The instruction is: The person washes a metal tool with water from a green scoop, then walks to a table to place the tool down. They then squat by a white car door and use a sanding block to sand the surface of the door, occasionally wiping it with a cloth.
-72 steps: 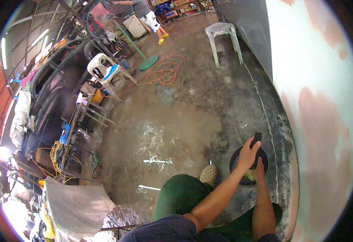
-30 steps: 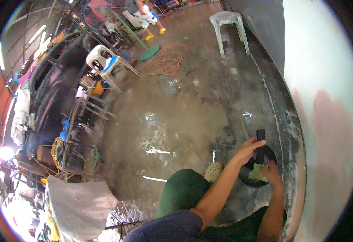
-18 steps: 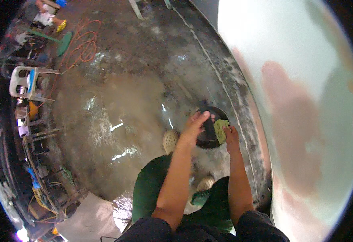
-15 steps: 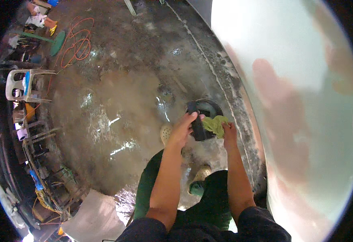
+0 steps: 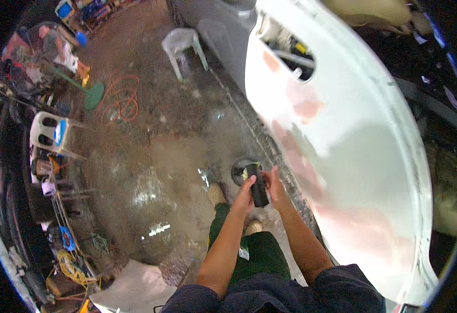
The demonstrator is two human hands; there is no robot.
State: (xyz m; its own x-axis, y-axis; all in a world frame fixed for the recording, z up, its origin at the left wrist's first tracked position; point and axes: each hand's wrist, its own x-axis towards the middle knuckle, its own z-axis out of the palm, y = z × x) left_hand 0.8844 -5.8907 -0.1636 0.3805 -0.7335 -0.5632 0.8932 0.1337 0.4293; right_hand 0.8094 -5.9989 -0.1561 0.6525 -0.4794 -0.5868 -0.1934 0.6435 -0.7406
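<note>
A long black sanding block (image 5: 259, 192) is held upright-looking in front of me, between both hands. My left hand (image 5: 244, 196) is closed round its left side, with the thumb on the near face. My right hand (image 5: 275, 189) grips the right side, its fingers partly hidden behind the block. A yellow-green sandpaper sheet (image 5: 245, 173) shows at the block's upper left edge; the rest of it is hidden. Below on the floor stands a dark round bucket (image 5: 237, 169), partly covered by the block.
A large white car panel (image 5: 338, 151) with pinkish filler patches fills the right. Plastic chairs stand ahead (image 5: 180, 44) and at left (image 5: 48, 130). An orange cord (image 5: 124, 101) lies coiled by a green round stand base (image 5: 94, 95). The floor (image 5: 150, 156) is wet. A seated person (image 5: 61, 49) is far left.
The sheet, stretched out from the block in my right hand before, now lies mostly behind it. My right hand has come in against the block. The view has swung, showing more of the panel.
</note>
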